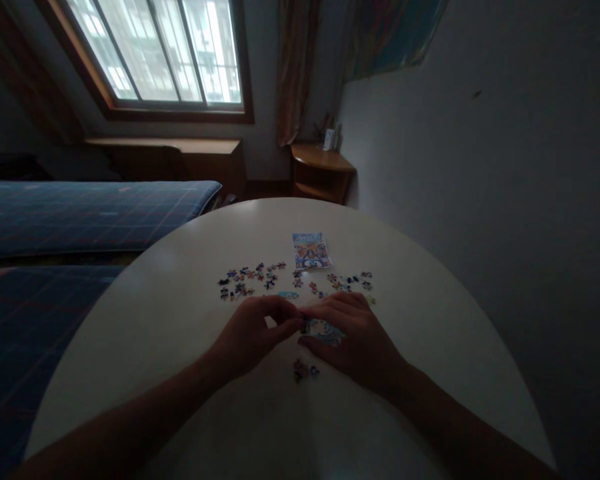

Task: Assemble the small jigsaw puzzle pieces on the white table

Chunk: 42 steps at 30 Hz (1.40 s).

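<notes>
My left hand (263,327) is pinched, thumb and forefinger meeting on a small dark jigsaw piece (303,325) that they mostly cover. It sits at the left edge of a joined section of jigsaw puzzle (325,329), which shows a pale blue and white print. My right hand (353,333) grips this section, fingers over the far side and thumb along the near side. The fingertips of both hands touch or nearly touch. Just nearer to me lies a small cluster of loose jigsaw pieces (304,371). Beyond the hands is a light blue piece (289,294).
Loose pieces lie scattered at the left (240,289) and the right (349,283) on the round white table (405,267). A printed picture sheet (311,251) lies behind them. Beds with plaid covers (90,213) stand left, a corner shelf (323,158) beyond, a wall right.
</notes>
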{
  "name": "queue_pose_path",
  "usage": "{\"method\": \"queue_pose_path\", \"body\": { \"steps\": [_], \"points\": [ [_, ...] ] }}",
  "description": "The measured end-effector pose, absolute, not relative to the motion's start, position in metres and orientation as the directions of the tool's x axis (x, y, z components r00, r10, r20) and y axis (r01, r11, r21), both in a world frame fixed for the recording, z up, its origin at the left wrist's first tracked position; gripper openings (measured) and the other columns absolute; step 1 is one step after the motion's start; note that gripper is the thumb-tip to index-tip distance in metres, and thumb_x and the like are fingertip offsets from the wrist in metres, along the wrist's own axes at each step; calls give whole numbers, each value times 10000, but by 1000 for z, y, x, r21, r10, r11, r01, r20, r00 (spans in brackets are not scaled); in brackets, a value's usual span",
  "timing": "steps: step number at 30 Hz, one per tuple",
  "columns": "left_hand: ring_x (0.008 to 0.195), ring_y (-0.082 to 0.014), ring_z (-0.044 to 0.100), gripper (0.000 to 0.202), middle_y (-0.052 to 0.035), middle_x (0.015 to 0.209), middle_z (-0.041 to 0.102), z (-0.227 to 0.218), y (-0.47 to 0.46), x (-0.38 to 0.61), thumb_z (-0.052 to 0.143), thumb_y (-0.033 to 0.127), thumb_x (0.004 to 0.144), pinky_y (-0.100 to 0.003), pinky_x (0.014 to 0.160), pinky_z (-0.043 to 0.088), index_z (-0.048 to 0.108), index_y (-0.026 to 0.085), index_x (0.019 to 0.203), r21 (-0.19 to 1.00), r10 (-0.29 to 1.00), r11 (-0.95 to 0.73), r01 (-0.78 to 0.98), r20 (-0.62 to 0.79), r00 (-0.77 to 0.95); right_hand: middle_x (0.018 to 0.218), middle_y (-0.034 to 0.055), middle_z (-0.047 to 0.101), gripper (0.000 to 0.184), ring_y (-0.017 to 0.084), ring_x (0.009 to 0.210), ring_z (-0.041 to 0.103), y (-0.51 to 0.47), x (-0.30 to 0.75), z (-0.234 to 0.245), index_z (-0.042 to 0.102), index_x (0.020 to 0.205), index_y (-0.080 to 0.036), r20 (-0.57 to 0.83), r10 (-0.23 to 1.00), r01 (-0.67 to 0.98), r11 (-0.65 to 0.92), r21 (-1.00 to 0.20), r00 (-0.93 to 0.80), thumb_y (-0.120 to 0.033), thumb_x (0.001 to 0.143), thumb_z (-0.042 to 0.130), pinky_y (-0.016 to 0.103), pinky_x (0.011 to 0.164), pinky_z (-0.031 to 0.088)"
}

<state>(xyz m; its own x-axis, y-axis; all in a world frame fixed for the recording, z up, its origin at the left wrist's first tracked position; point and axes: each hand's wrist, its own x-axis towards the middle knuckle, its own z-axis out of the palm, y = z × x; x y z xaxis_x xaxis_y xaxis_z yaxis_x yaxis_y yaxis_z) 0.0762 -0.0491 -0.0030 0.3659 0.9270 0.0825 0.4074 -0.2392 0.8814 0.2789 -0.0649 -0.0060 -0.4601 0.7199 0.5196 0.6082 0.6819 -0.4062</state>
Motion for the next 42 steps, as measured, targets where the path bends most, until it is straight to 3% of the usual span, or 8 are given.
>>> {"method": "queue_pose_path", "body": {
  "steps": [11,24,42],
  "points": [
    [634,-142,642,101,2,720,734,-13,-50,82,662,296,804,-246,611,498,718,212,804,889,933,-267,373,141,332,947,14,761,243,210,904,660,-61,285,-9,700,1058,-254,522,713,633,683,-366,-468,-398,863,704,393,853,419],
    [609,-132,619,127,-5,689,699,-26,-48,87,634,304,804,-219,537,453,674,192,759,875,934,-293,386,175,313,988,19,749,299,219,948,635,-59,293,-15,672,1158,-246,451,723,627,685,-370,-524,-341,875,690,397,871,392],
    [520,-89,571,85,11,647,687,-36,-48,90,615,221,787,-167,491,428,678,177,749,864,918,-356,357,252,307,946,-3,736,278,207,935,628,-59,294,-15,664,1037,-243,461,740,596,670,-442,-490,-265,786,780,354,860,370]
  ]
}}
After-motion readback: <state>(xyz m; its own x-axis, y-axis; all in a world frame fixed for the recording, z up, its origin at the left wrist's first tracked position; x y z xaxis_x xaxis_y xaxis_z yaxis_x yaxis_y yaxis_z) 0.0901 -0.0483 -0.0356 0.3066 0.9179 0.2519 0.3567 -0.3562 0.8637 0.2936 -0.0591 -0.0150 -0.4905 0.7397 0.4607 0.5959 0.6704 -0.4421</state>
